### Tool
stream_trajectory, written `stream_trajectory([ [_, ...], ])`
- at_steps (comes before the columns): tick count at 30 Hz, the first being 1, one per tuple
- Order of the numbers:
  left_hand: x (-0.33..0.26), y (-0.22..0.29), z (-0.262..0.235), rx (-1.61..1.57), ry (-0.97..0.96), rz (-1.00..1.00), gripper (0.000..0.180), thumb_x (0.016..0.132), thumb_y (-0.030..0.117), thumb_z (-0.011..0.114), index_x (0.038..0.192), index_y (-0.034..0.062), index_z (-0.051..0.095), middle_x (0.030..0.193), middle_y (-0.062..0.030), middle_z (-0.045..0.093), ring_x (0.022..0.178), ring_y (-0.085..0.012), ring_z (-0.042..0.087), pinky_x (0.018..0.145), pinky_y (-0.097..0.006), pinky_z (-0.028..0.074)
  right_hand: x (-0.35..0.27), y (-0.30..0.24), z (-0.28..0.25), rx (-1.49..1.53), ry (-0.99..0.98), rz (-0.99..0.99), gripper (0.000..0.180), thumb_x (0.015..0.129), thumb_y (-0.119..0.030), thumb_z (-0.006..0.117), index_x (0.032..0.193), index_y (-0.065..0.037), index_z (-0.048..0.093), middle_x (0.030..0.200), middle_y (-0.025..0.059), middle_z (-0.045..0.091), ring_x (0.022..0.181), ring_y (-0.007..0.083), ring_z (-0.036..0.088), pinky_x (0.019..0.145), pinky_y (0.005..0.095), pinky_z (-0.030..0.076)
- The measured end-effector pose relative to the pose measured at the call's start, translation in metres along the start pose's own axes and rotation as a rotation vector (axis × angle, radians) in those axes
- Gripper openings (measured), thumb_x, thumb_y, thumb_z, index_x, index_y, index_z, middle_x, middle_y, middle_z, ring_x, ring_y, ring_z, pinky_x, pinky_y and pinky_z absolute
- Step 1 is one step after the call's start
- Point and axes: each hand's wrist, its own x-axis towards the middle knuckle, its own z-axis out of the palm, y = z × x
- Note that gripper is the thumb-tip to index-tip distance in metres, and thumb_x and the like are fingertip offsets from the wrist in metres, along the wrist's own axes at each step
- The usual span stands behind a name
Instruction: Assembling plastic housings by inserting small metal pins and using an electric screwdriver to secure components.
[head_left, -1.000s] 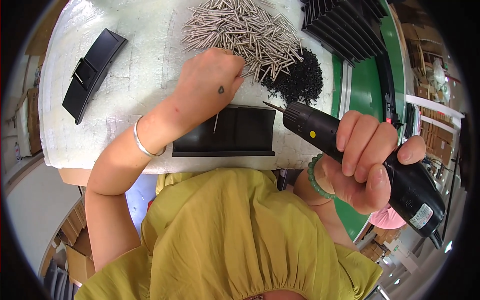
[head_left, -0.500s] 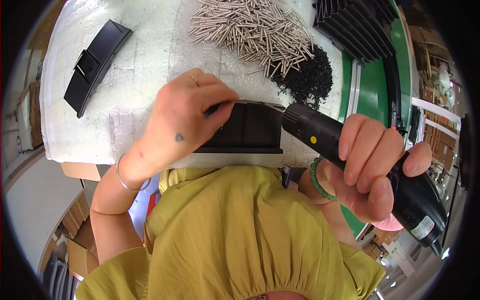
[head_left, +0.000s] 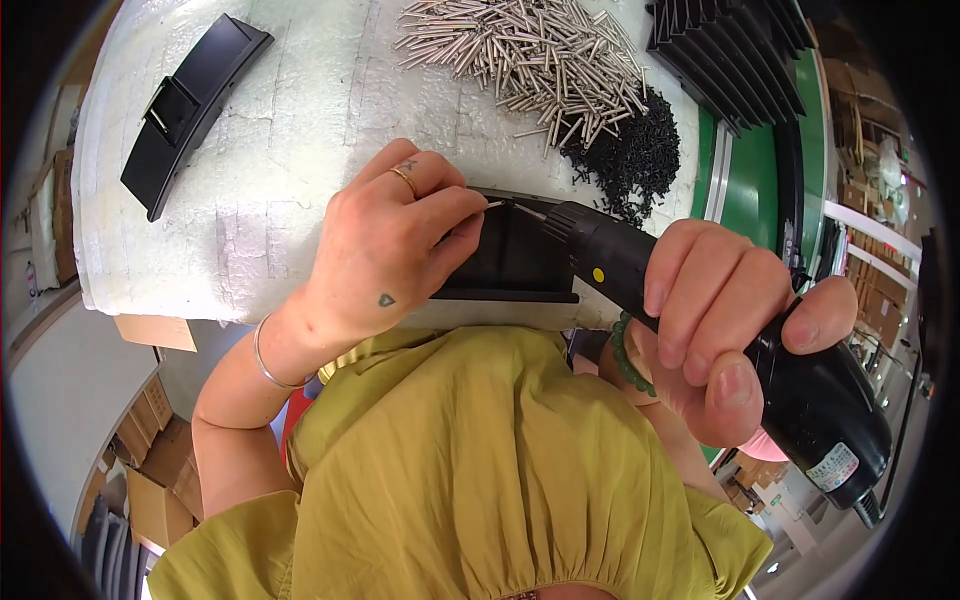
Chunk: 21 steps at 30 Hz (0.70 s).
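My right hand (head_left: pixel 715 320) is wrapped round a black electric screwdriver (head_left: pixel 610 255), whose thin bit points left. In a pinch, my left hand (head_left: pixel 395 240) holds a small metal pin (head_left: pixel 495 204); only its end shows past the fingertips. Something small and dark sits between the pin's end and the bit tip, too small to make out. Beneath both hands lies a black panel (head_left: pixel 520 255) with a raised front edge, partly covered by my left hand. Beyond it are a heap of metal pins (head_left: pixel 530 60) and a pile of small black screws (head_left: pixel 635 155).
A black curved part (head_left: pixel 190 110) with a raised bracket rests at the far left of the foam-covered table (head_left: pixel 300 120). Several black ribbed parts (head_left: pixel 730 60) are stacked at the far right, by a green surface (head_left: pixel 760 180). Cardboard boxes (head_left: pixel 160 500) stand at lower left.
My right hand has brought the screwdriver left, its bit now close to the pin's end. My left hand has shifted slightly right, still pinching. The view has moved a little.
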Motion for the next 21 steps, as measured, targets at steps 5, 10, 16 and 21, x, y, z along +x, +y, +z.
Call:
stream_trajectory([
  [5,0.001,-0.001,0.002,-0.006,0.015,0.003,0.013,0.067,0.004,0.071,0.078,0.0089,0.066,0.079,-0.0004,0.059,0.073,-0.0213,0.055,0.059,-0.033,0.049,0.002,0.001,0.0,0.005,-0.017,0.018,0.035,0.079,-0.007,0.056,0.109,-0.015,0.039,0.066,-0.0022,0.051,0.052,0.0085,0.048,0.057,0.0262,0.041],
  [10,0.001,-0.002,0.002,-0.015,0.022,0.006,0.013,0.067,0.004,0.071,0.077,0.0088,0.065,0.078,-0.0003,0.058,0.071,-0.0212,0.054,0.058,-0.033,0.049,0.003,0.006,0.001,0.008,-0.03,0.031,0.035,0.08,-0.007,0.055,0.109,-0.015,0.037,0.068,-0.0021,0.051,0.052,0.009,0.049,0.058,0.0265,0.042],
  [16,0.0,-0.004,0.004,-0.026,0.019,0.01,0.012,0.068,0.004,0.071,0.076,0.0084,0.064,0.077,-0.0004,0.057,0.071,-0.0216,0.053,0.056,-0.034,0.048,0.015,0.008,0.005,0.011,-0.086,0.038,0.035,0.08,-0.005,0.056,0.107,-0.015,0.036,0.068,-0.0013,0.052,0.051,0.01,0.05,0.056,0.0277,0.043],
  [21,0.0,-0.004,0.003,-0.028,0.005,-0.005,0.019,0.064,-0.003,0.073,0.08,0.0054,0.067,0.076,-0.0044,0.06,0.07,-0.023,0.056,0.06,-0.032,0.048,0.022,0.009,0.01,-0.017,-0.181,0.114,0.034,0.081,-0.002,0.059,0.101,-0.015,0.035,0.067,-0.0003,0.052,0.049,0.0107,0.049,0.052,0.0298,0.043],
])
